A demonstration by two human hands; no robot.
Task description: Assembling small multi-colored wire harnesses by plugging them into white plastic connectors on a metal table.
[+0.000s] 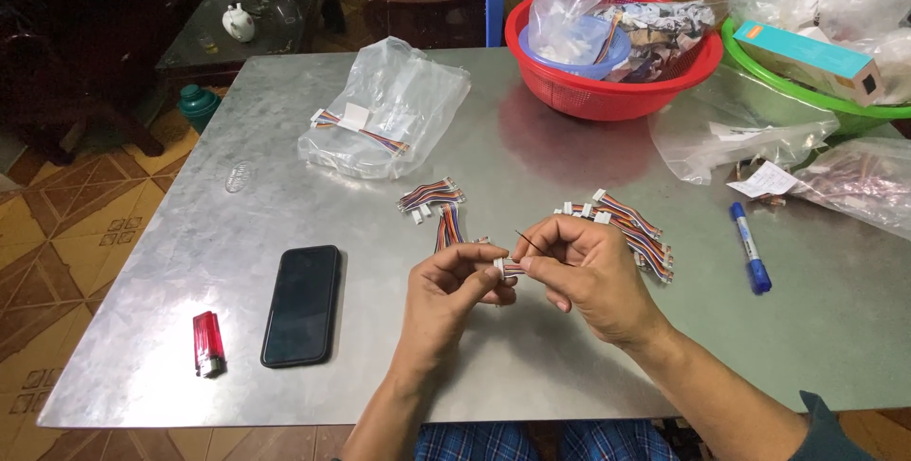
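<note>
My left hand [454,283] and my right hand [581,273] meet above the metal table [531,347], both pinching one small cable bundle [510,267] with multicoloured wires and a white connector. A thin dark pin [529,242] sticks up from my right fingers. Behind my hands lie more of these cable bundles: one pile [431,196] to the left, an upright one [449,227] near my left fingers, and a larger heap [634,227] to the right.
A black phone [302,304] and a red lighter [208,343] lie front left. A clear bag [384,110] with cables sits behind. A red basket [612,53], a green basin [807,91], plastic bags and a blue marker [751,247] fill the right side.
</note>
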